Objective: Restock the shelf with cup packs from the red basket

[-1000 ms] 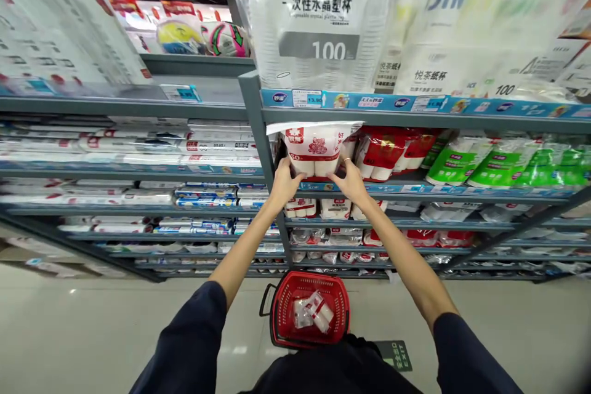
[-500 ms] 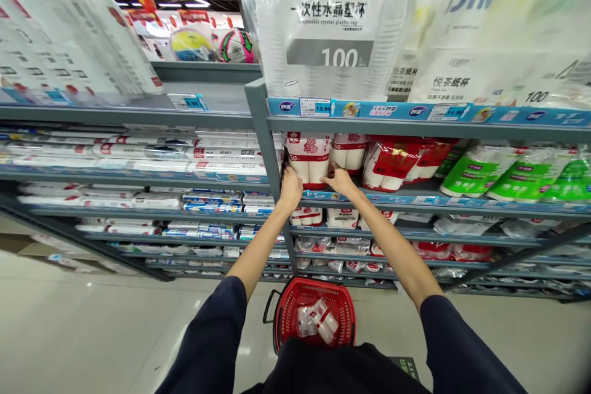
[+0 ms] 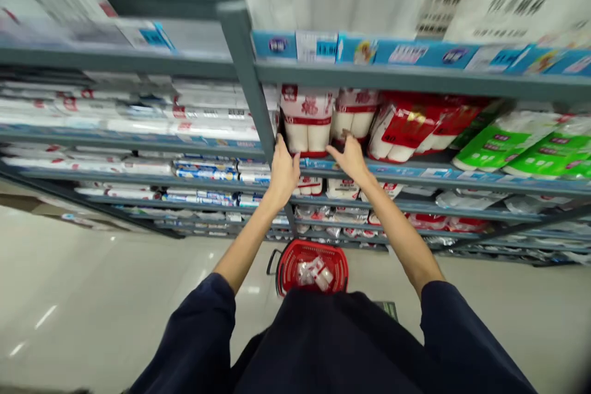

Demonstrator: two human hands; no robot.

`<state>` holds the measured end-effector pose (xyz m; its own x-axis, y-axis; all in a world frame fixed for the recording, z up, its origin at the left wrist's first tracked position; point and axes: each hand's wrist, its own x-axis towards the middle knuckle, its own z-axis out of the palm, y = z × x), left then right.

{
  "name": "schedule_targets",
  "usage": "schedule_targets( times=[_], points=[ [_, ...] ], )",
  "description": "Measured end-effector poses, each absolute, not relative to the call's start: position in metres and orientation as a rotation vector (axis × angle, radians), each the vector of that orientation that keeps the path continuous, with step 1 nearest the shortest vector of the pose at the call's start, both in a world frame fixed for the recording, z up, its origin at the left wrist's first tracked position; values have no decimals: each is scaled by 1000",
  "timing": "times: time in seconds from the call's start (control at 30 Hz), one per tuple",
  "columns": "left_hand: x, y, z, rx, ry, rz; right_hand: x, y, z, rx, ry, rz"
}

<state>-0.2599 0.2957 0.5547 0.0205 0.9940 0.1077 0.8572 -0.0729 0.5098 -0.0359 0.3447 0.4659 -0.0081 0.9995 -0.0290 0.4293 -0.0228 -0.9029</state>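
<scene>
A clear-wrapped pack of white paper cups with red print [image 3: 307,126] stands upright on the shelf, close to the grey shelf post. Just off its lower left corner is my left hand [image 3: 282,171], thumb and fingers apart, fingertips beside the post. My right hand [image 3: 351,160] is at the pack's lower right, its thumb pointing toward the pack and its fingers spread in front of the neighbouring cup pack [image 3: 355,112]. Neither hand is closed around anything. Red-topped cup packs [image 3: 406,126] lie farther right on this shelf.
Below me on the floor is a red shopping basket [image 3: 339,258] containing packs with red print [image 3: 319,274]. A shelf with a blue price strip [image 3: 318,46] juts out above my hands. Green packs [image 3: 505,141] sit to the right; wrapped rolls [image 3: 207,112] fill the left shelves.
Both hands have loosened from the sides of the cup pack, and their fingers have spread. The pack remains on the shelf. My view has tilted down.
</scene>
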Motion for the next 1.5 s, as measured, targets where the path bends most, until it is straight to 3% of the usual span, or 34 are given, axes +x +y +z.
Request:
schedule_targets(
  times=[0.1,0.23,0.3,0.4,0.47,0.63,0.77,0.87,0.97,1.07,1.2,1.5],
  points=[
    [-283,236,564,2025,1757,707,-22,294,467,-1346,-1470,828],
    [-333,161,555,1856,1832,556,-13,201,469,-1326,-1372,874],
    [-361,121,542,1637,1951,232,-15,142,459,-1407,-1305,1013],
    [-390,54,526,1163,1967,-541,-21,45,433,-1627,-1116,1501],
    [-392,5,524,938,1866,-840,-23,-15,421,-1736,-996,1774],
    [-353,-69,532,842,1666,-829,-30,-80,426,-1808,-890,1899],
    [-318,3,533,1088,1668,-447,-41,5,447,-1653,-987,1768],
    [-305,122,553,1611,1761,162,-46,122,475,-1445,-1300,1303],
    [-303,228,582,1994,1803,368,-56,226,497,-1322,-1499,1030],
    [-303,281,600,2172,1854,125,-73,287,503,-1247,-1721,967],
    [-291,292,607,2206,1917,-284,-92,316,496,-1248,-1794,1000],
    [-275,312,614,2232,1908,-593,-97,325,496,-1288,-1863,1052]
  ],
)
